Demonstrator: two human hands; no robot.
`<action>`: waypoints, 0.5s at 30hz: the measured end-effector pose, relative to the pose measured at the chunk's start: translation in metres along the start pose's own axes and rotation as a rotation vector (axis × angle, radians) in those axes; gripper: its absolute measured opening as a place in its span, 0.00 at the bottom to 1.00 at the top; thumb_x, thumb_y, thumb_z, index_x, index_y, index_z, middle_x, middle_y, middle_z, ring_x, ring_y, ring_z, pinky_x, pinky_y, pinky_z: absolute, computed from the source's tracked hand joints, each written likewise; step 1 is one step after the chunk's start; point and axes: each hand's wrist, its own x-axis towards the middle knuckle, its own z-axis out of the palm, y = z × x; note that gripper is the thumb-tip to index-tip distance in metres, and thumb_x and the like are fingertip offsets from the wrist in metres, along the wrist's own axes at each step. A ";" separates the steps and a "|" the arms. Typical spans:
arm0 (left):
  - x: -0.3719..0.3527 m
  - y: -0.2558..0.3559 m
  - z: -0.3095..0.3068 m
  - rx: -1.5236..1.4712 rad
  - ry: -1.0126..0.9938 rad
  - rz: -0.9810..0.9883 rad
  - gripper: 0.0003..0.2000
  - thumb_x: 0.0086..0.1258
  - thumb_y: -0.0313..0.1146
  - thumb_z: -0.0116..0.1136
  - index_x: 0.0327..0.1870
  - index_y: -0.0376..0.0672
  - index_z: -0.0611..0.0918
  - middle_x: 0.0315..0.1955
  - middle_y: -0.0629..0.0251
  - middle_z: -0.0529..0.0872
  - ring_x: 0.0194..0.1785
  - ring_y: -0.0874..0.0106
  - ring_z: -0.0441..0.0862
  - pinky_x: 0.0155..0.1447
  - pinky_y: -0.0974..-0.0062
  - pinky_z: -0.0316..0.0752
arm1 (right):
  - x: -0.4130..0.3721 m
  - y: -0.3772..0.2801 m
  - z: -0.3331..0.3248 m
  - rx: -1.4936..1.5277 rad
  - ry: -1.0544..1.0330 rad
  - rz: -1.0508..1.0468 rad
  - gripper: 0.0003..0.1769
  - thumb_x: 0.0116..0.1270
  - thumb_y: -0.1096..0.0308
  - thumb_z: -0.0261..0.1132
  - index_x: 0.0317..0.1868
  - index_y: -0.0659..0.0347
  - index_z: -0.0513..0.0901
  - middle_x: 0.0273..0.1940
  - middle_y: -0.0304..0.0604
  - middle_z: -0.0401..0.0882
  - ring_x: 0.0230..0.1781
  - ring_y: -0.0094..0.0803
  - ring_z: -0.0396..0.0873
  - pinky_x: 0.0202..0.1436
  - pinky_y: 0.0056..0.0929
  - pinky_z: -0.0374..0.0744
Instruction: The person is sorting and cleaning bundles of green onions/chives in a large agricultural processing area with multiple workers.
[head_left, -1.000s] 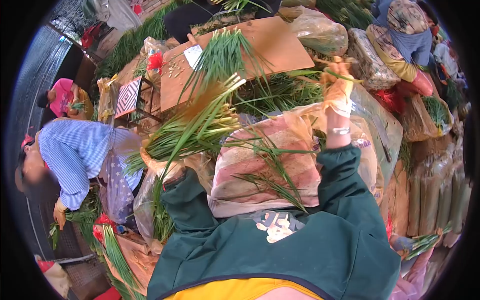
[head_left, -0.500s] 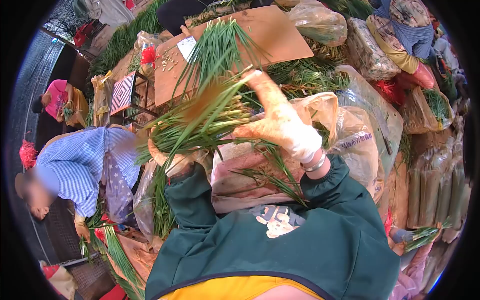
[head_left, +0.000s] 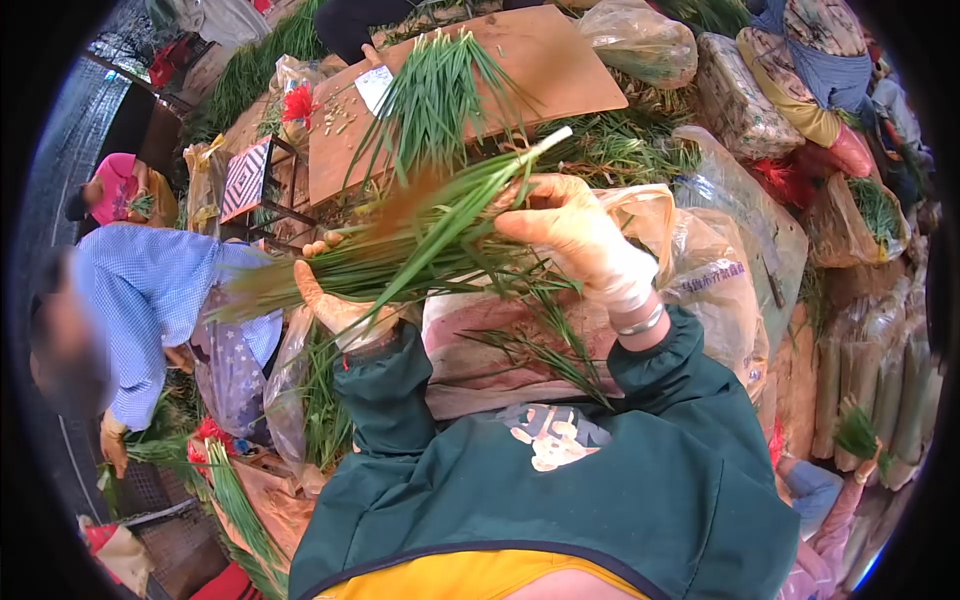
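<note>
Head view: both gloved hands hold 1 bundle of green stalks (head_left: 430, 245) level across the front of the body, above the lap. The left hand (head_left: 340, 308) is closed under and around the bundle partway along it, with the long blades running out past it to the left. The right hand (head_left: 575, 235) has its fingers curled around the other end, and the pale cut ends stick up just beyond the fingertips. The bundle lies between the 2 hands, touching both. A silver bracelet (head_left: 640, 322) sits on the right wrist above the dark green sleeve.

A striped cloth (head_left: 500, 345) covers the lap beneath, with a few loose blades lying on it. A crumpled plastic bag (head_left: 720, 260) lies just beside the right hand. Farther off, a wooden surface (head_left: 570, 70) carries a fan of loose stalks (head_left: 435, 90), and more greens are heaped around it.

The place is crowded with greens and bags. On the left a person in a blue checked shirt (head_left: 150, 290) bends low, and another person in pink (head_left: 115, 185) sits behind. Wrapped bundles (head_left: 880, 390) stand in a row at the right edge.
</note>
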 end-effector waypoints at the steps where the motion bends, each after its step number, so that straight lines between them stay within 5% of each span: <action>1: -0.003 0.002 0.005 0.027 0.071 0.013 0.11 0.68 0.45 0.54 0.38 0.48 0.81 0.39 0.65 0.83 0.50 0.66 0.79 0.59 0.57 0.72 | 0.001 -0.002 -0.006 0.085 -0.010 0.048 0.10 0.61 0.71 0.65 0.43 0.66 0.81 0.37 0.39 0.82 0.40 0.27 0.80 0.49 0.24 0.76; 6: 0.007 0.010 -0.017 0.048 0.102 0.071 0.10 0.67 0.43 0.56 0.36 0.47 0.81 0.37 0.66 0.84 0.46 0.67 0.80 0.57 0.60 0.74 | 0.004 -0.001 -0.039 0.329 0.102 0.047 0.12 0.61 0.74 0.65 0.45 0.63 0.77 0.42 0.41 0.79 0.39 0.27 0.77 0.46 0.22 0.76; 8: 0.010 0.015 -0.026 -0.040 0.109 0.007 0.09 0.66 0.41 0.57 0.35 0.46 0.82 0.35 0.67 0.84 0.45 0.68 0.80 0.56 0.62 0.75 | 0.000 -0.003 -0.063 0.342 0.176 -0.149 0.18 0.62 0.72 0.66 0.51 0.64 0.73 0.38 0.39 0.78 0.37 0.26 0.77 0.44 0.21 0.78; 9: 0.008 0.014 -0.024 -0.012 0.139 0.042 0.08 0.65 0.39 0.58 0.36 0.45 0.82 0.34 0.68 0.85 0.44 0.68 0.81 0.56 0.61 0.75 | -0.001 -0.006 -0.100 0.427 0.030 -0.108 0.18 0.63 0.72 0.64 0.53 0.65 0.73 0.38 0.39 0.78 0.37 0.26 0.76 0.45 0.21 0.79; 11: 0.011 0.021 -0.038 -0.024 0.102 0.047 0.08 0.65 0.39 0.58 0.36 0.45 0.82 0.35 0.68 0.85 0.44 0.68 0.81 0.56 0.61 0.75 | 0.006 -0.022 -0.129 0.588 0.207 -0.340 0.17 0.66 0.72 0.62 0.54 0.68 0.72 0.37 0.39 0.77 0.36 0.25 0.76 0.44 0.20 0.79; 12: 0.013 0.025 -0.044 -0.033 0.061 0.041 0.09 0.65 0.39 0.58 0.37 0.45 0.82 0.36 0.68 0.85 0.44 0.68 0.81 0.57 0.61 0.75 | 0.007 -0.027 -0.160 0.538 0.086 -0.424 0.15 0.67 0.74 0.60 0.53 0.68 0.72 0.36 0.39 0.77 0.37 0.26 0.76 0.46 0.20 0.79; 14: 0.009 0.026 -0.039 -0.057 0.066 0.049 0.10 0.66 0.40 0.57 0.38 0.44 0.82 0.37 0.67 0.85 0.45 0.68 0.81 0.58 0.61 0.74 | 0.015 -0.017 -0.220 0.193 0.359 -0.529 0.17 0.64 0.74 0.61 0.53 0.67 0.75 0.38 0.42 0.79 0.37 0.27 0.75 0.49 0.23 0.78; 15: 0.003 0.024 -0.026 -0.042 0.085 0.062 0.10 0.66 0.40 0.56 0.38 0.44 0.82 0.37 0.67 0.85 0.45 0.68 0.81 0.58 0.61 0.74 | 0.007 -0.027 -0.204 -0.524 0.412 -0.192 0.18 0.62 0.73 0.62 0.54 0.65 0.76 0.41 0.45 0.79 0.41 0.28 0.76 0.51 0.24 0.77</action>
